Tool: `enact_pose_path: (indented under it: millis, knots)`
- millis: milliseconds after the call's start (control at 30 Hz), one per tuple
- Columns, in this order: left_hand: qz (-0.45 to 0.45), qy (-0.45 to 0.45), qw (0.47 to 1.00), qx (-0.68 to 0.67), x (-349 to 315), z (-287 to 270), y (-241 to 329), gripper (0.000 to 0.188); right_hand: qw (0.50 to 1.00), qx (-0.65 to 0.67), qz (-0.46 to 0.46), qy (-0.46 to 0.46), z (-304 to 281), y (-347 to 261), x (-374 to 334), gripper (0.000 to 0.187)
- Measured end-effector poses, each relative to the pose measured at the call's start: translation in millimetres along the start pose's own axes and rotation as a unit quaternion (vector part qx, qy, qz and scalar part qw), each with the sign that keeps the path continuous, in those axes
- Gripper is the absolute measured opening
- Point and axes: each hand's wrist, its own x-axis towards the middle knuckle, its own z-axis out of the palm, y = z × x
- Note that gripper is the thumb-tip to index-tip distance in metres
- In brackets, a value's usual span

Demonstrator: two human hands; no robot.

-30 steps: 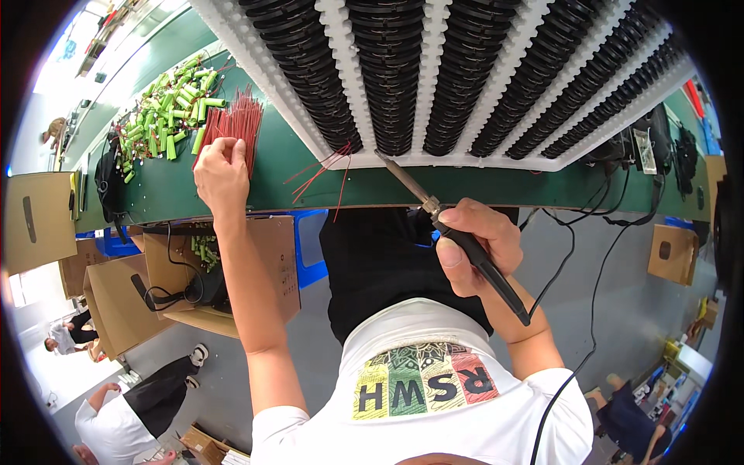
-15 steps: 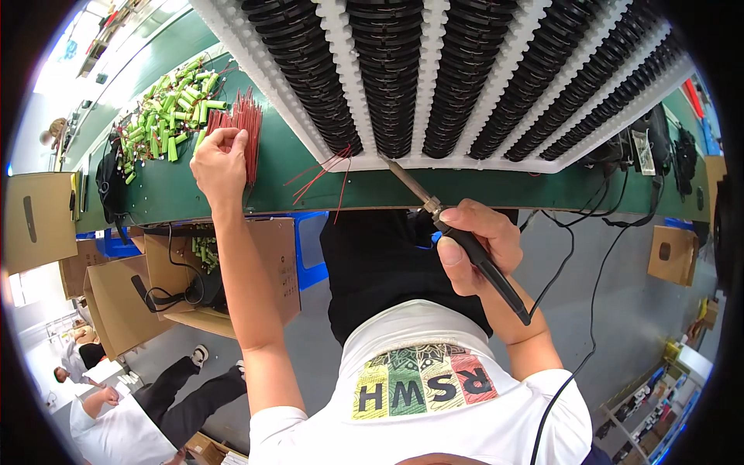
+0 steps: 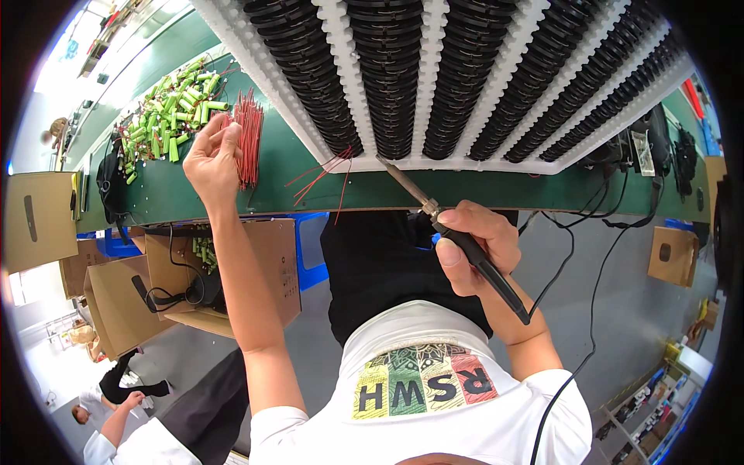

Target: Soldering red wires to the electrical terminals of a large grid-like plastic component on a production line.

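My right hand (image 3: 496,240) is wrapped round the black handle of a soldering iron (image 3: 487,267). The iron's metal tip points up and left, close to the front edge of a white foam tray (image 3: 465,164). Rows of black ring-shaped parts (image 3: 391,85) fill the tray's slots. Over the green table, my left hand (image 3: 211,172) is closed in a pinch just left of a bundle of thin red wires (image 3: 249,139); what its fingertips hold, if anything, is too small to make out. A few loose red wires (image 3: 318,177) lie at the tray's near left corner.
Green cylindrical cells (image 3: 170,116) are heaped at the left of the green table (image 3: 279,190). Open cardboard boxes (image 3: 267,267) stand below its edge. The iron's black cable (image 3: 594,310) hangs at my right. A person in white (image 3: 147,442) is at the lower left.
My left hand has shifted slightly left, uncovering more of the red wire bundle. My right hand and the soldering iron stay almost still. The person at lower left has moved.
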Motion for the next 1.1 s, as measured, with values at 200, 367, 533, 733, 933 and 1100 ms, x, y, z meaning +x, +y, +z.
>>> enact_pose_path:
  millis: [200, 367, 533, 733, 933, 1100]
  knots:
    - [0.068, 0.038, 0.997, -0.028, -10, -1, 16, 0.015, 1.000, -0.004, -0.003, -0.007, -2, 0, 2, 0.029]
    - [0.162, 0.099, 0.980, -0.054, -43, -5, 44, 0.009, 1.000, 0.009, 0.018, -0.017, 2, -3, 5, 0.032]
    - [0.184, -0.072, 0.978, -0.071, -124, 1, 79, 0.012, 0.997, 0.005, 0.041, -0.065, 1, -19, 13, 0.039]
    - [0.265, -0.256, 0.928, -0.048, -171, 27, 94, 0.019, 0.996, 0.014, 0.041, -0.072, 12, -34, 13, 0.048]
    - [0.317, -0.105, 0.941, 0.053, -142, 48, 74, 0.024, 0.998, 0.043, 0.044, -0.015, -3, -38, 12, 0.051]
    - [0.430, -0.014, 0.876, 0.218, -95, 61, 45, 0.025, 0.997, 0.050, 0.057, -0.007, -5, -36, 7, 0.051]
